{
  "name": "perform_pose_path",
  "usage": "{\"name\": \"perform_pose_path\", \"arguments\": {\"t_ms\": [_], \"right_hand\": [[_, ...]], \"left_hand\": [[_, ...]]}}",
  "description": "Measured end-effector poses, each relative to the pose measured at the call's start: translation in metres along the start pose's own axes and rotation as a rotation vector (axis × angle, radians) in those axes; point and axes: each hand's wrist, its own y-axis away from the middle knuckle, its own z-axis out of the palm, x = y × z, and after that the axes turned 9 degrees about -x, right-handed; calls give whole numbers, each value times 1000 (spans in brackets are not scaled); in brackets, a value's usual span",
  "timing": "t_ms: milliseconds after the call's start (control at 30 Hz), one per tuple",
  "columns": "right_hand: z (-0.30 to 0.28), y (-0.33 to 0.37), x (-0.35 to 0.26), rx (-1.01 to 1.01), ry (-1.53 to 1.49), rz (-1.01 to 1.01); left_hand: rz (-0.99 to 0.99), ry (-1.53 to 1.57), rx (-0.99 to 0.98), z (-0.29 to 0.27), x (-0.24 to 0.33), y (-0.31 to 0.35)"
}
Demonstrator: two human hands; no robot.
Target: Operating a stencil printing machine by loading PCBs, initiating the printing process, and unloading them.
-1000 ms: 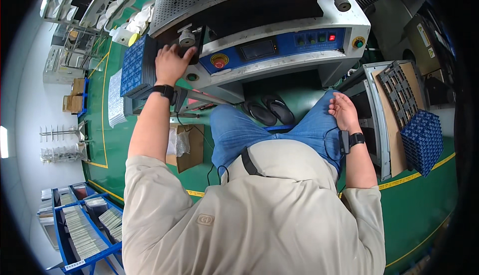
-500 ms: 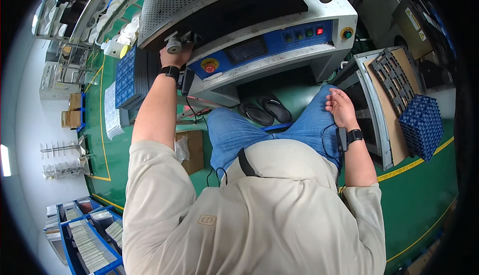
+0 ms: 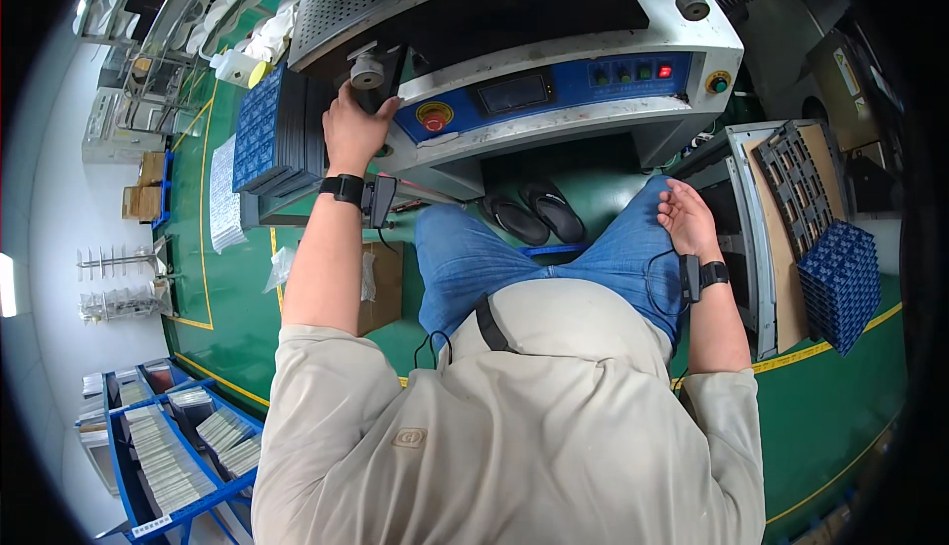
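Observation:
My left hand is stretched to the front left corner of a white machine with a blue control panel. Its thumb is spread away from the fingers, and its fingertips are just below a round metal knob, with no held thing visible. I cannot tell whether they touch the knob. Right of that hand sits a red push button on a yellow ring. Over on my right thigh rests my right hand, palm partly up, fingers loosely curled and holding nothing visible.
A perforated metal plate tops the machine. Stacked blue-patterned sheets stand left of it. On the right, a black slotted tray and a blue-patterned stack lean by a cabinet. Dark slippers and a cardboard box are below.
My left hand has drawn back toward me from behind the knob, so more of it shows. My right hand stays on the thigh. The whole view has shifted slightly.

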Motion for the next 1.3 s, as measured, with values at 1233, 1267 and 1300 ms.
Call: {"name": "perform_pose_path", "arguments": {"t_ms": [1233, 1267, 1300], "right_hand": [[214, 83, -81, -931, -280, -274], [214, 84, -83, -1010, -348, -227], [216, 84, -84, -1093, -419, -172]], "left_hand": [[896, 743, 59, -124, 212, 151], [880, 755, 108, -126, 211, 152], [857, 763, 158, -127, 209, 153]]}}
